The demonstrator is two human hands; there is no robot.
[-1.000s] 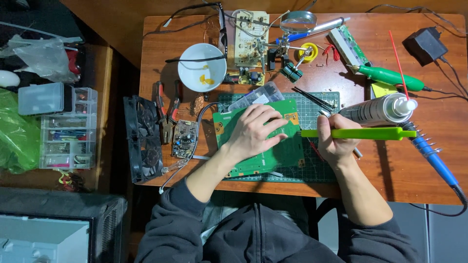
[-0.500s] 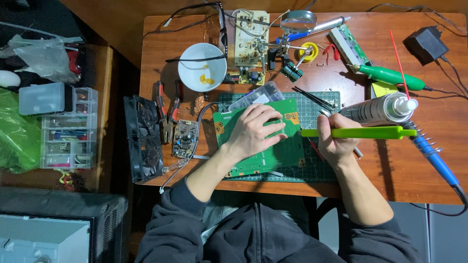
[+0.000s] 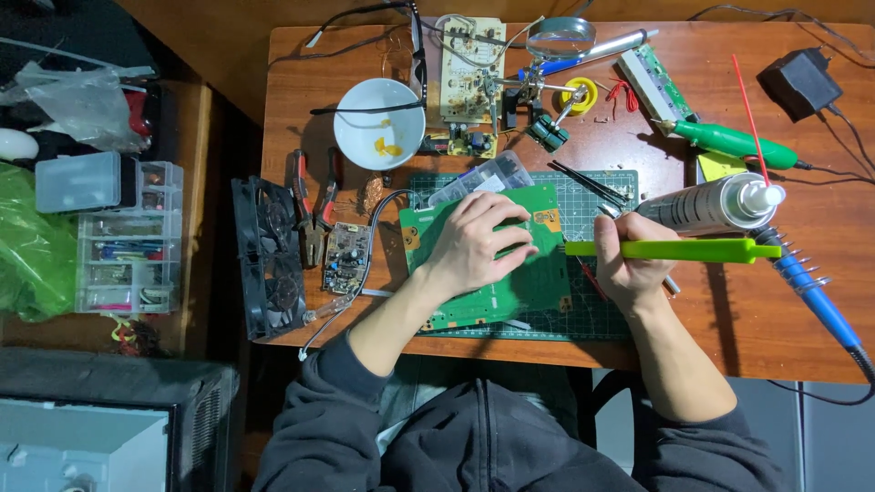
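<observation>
A large green circuit board lies on a dark green cutting mat at the table's front. My left hand rests flat on the board's upper part and holds it down. My right hand grips a long lime-green tool held level, its left tip at the board's right edge. A silver spray can lies on its side just behind that tool.
A white bowl, red-handled pliers, a small circuit board and a black double fan sit to the left. A blue soldering iron, green-handled tool, black adapter and magnifier stand occupy the right and back. Plastic boxes stand far left.
</observation>
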